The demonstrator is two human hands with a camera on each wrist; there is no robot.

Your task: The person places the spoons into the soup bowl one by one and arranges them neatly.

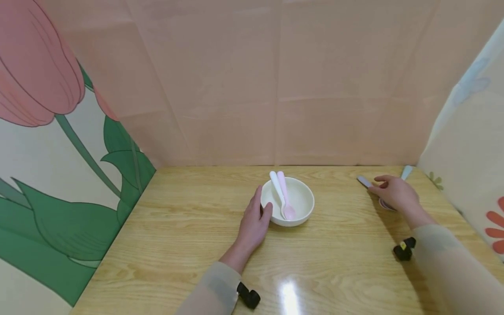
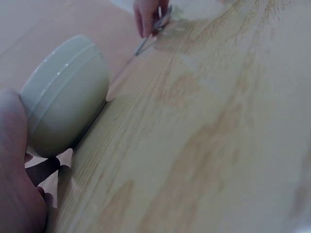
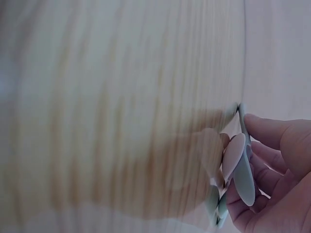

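A white bowl [image 1: 305, 199] sits on the table with a white spoon [image 1: 277, 187] and a pink spoon [image 1: 284, 192] leaning in it. My left hand [image 1: 253, 223] holds the bowl at its left side, thumb near the front rim and fingers around the outer wall. At the right, my right hand [image 1: 395, 192] pinches a grey-green spoon [image 3: 244, 182] by its handle, low over the table. Beside it in the right wrist view is another spoon's pink head [image 3: 233, 156]. A pale blue handle [image 1: 407, 172] sticks out behind the right hand, its other end hidden.
A wooden table [image 1: 177, 245] spans the view. A plain pinkish cloth [image 1: 220, 87] hangs along its back edge. Flower-patterned panels stand at the left [image 1: 78, 197] and the right [image 1: 464, 166].
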